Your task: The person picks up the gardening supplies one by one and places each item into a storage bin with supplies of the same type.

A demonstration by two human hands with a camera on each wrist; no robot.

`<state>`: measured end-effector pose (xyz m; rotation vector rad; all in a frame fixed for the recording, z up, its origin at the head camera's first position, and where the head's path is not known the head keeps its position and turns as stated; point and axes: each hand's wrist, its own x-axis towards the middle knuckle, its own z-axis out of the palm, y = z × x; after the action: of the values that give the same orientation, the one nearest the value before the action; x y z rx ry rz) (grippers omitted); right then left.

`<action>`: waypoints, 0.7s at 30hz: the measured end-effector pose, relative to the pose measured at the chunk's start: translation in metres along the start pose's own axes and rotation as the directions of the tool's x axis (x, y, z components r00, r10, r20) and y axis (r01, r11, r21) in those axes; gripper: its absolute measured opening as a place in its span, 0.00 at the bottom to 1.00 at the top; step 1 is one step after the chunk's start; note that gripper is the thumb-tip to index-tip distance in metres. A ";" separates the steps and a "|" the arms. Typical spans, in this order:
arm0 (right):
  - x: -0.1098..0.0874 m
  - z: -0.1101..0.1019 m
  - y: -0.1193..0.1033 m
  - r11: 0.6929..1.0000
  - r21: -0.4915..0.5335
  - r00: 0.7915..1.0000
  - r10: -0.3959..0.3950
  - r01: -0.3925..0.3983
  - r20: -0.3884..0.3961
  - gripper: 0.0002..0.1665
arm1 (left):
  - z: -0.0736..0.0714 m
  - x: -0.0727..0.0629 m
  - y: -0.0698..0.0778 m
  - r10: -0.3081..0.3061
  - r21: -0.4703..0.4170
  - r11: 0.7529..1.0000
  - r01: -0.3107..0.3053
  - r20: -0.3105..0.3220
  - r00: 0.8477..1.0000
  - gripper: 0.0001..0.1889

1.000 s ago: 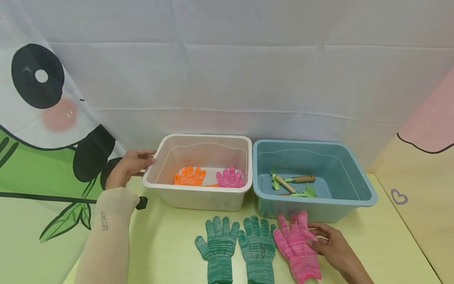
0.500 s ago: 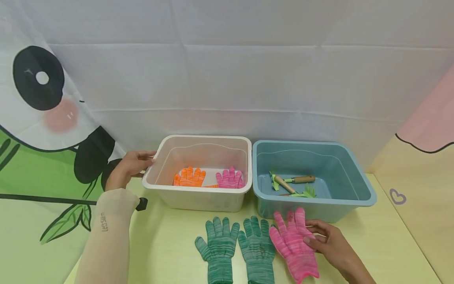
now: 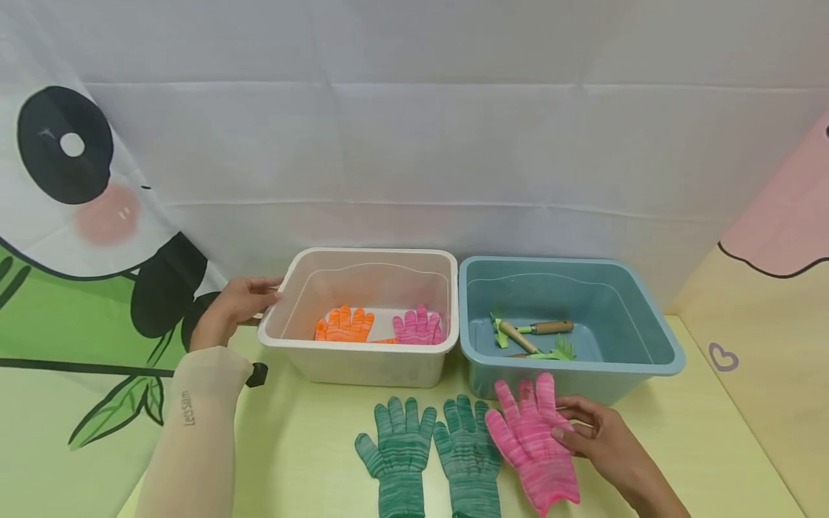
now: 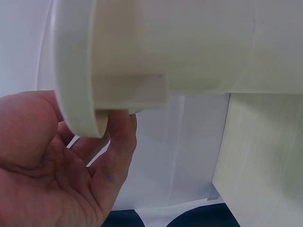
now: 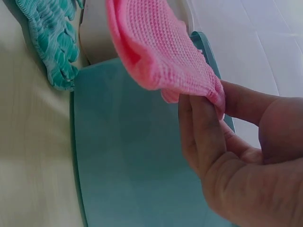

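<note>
Pink glove (image 3: pixel 536 450), right fingers (image 5: pixel 207 127) pinching, obstructs green glove (image 3: pixel 470 460); left fingers (image 4: pixel 119 151) grip white tub (image 3: pixel 372 365).

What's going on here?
A person's right hand pinches a bright pink knitted glove in front of a rectangular blue plastic tub containing small green-headed, wooden-handled garden tools. The left hand holds a rectangular white plastic tub by its rim, with orange and pink knitted gloves inside. Two green knitted gloves lie on the pale yellow tabletop.
</note>
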<state>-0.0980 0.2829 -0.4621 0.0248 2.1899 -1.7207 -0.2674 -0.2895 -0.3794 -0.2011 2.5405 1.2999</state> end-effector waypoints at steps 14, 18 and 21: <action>0.000 0.004 -0.001 1.000 0.027 0.999 -0.003 0.001 0.046 0.37 | 0.000 0.006 -0.005 0.003 0.030 1.000 -0.003 -0.019 1.000 0.32; 0.001 0.004 0.000 1.000 0.020 0.999 -0.001 0.000 0.053 0.37 | 0.001 0.007 -0.007 0.014 0.036 0.999 -0.013 -0.020 1.000 0.31; 0.002 0.003 -0.002 1.000 0.024 0.998 -0.012 0.011 0.054 0.37 | 0.001 0.008 -0.005 0.023 0.037 0.999 -0.022 -0.023 0.999 0.31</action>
<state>-0.0994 0.2794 -0.4611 -0.0285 2.1348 -1.7327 -0.2735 -0.2918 -0.3862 -0.1811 2.5910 1.2650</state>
